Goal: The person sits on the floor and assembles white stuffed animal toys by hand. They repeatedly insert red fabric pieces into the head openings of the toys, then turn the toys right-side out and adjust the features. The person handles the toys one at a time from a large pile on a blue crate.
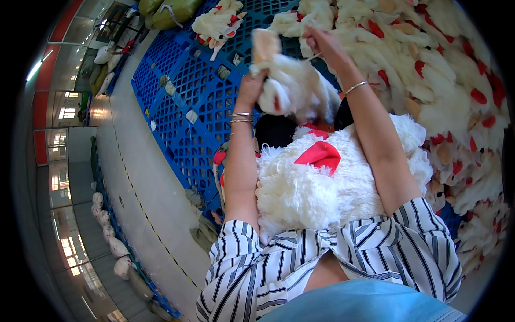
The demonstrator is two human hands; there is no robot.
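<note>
My left hand (pixel 252 90) is closed on a white plush animal piece (pixel 295 86) with a beige ear and a red patch, held up over my knees. To its upper right, my right hand (pixel 325 45) is raised, with its fingers pinched together. A thin pale line shows just under those fingers, too fine to tell whether it is thread or a tool. Across my lap lies a fluffy white plush skin (pixel 300 196) with a red fabric piece (pixel 320 155) on top. My forearms pass on either side of that red piece.
Blue plastic pallets (pixel 188 80) lie ahead and to the left. On them sits a small heap of plush pieces (pixel 217 24). A large pile of white and red plush skins (pixel 429 70) fills the right side. Green sacks (pixel 169 13) stand at the far left; pale bundles (pixel 118 247) line the wall.
</note>
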